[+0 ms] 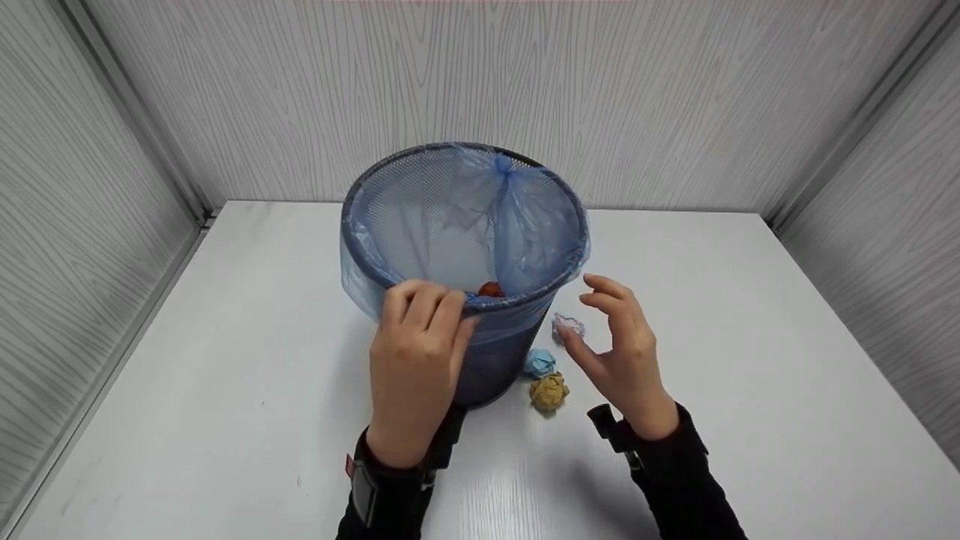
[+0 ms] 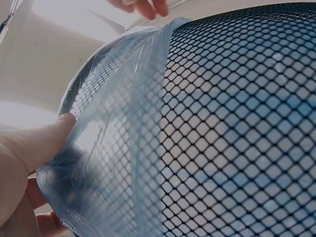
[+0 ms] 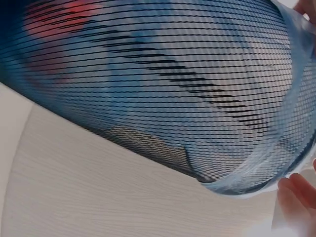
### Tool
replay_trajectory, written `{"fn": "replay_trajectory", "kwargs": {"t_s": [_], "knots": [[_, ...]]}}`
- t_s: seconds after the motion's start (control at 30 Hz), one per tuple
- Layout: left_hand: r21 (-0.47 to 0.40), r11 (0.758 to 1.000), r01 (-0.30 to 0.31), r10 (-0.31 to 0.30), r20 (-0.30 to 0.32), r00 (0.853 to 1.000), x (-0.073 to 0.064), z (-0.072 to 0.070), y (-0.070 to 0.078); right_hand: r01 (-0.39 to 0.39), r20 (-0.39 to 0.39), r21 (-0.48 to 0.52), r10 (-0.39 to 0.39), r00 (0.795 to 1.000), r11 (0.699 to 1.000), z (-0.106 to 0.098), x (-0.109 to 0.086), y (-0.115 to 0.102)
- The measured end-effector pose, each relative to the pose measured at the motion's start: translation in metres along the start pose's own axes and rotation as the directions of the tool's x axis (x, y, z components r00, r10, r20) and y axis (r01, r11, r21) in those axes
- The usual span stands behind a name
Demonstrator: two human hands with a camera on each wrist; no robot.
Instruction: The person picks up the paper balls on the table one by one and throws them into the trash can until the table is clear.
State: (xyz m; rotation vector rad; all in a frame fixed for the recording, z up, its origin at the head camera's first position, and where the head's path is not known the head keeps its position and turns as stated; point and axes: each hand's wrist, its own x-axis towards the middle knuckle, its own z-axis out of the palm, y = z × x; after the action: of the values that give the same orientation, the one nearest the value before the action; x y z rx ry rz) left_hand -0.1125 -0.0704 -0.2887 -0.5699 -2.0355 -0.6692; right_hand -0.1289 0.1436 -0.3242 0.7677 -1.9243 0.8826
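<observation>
A dark mesh wastebasket (image 1: 484, 375), tilted toward me, is lined with a thin blue bin bag (image 1: 420, 217) folded over its rim. The bag is bunched into a knot (image 1: 503, 163) at the back right of the rim. My left hand (image 1: 418, 352) grips the near rim and bag; its thumb (image 2: 61, 126) lies outside in the left wrist view. Held apart to the right, my right hand (image 1: 626, 349) has loosely bent fingers with nothing between them. In the right wrist view that hand (image 3: 300, 200) is beside the rim. Inside the bag, a red crumpled ball (image 1: 490, 289) partly shows.
Right of the basket, crumpled paper balls lie on the white table (image 1: 712, 315): a mustard one (image 1: 549, 392), a light blue one (image 1: 540, 362) and a pinkish-white one (image 1: 574, 325), partly behind my right thumb. Wood-patterned panels (image 1: 300, 97) stand behind and on both sides.
</observation>
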Motion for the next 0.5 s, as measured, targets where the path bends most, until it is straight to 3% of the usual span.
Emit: {"fn": "replay_trajectory", "kwargs": {"t_s": [0.13,0.23,0.33,0.5], "knots": [[0.005,1.0,0.001,-0.001,0.004,1.0,0.0,-0.001,0.0,0.02,0.147,-0.055,-0.012,0.989,0.998,-0.001,-0.011,0.008],[0.007,1.0,0.001,-0.001,0.007,1.0,0.0,-0.001,0.0,0.063,0.275,-0.086,-0.037,0.961,0.994,0.0,-0.019,0.014],[0.008,1.0,0.003,-0.003,0.012,1.0,0.0,-0.001,0.001,0.091,0.418,-0.112,-0.036,0.908,0.989,0.004,-0.028,0.02],[0.006,1.0,0.001,-0.001,0.01,1.0,0.0,-0.001,0.001,0.096,0.623,-0.155,0.022,0.782,0.983,0.013,-0.039,0.026]]}}
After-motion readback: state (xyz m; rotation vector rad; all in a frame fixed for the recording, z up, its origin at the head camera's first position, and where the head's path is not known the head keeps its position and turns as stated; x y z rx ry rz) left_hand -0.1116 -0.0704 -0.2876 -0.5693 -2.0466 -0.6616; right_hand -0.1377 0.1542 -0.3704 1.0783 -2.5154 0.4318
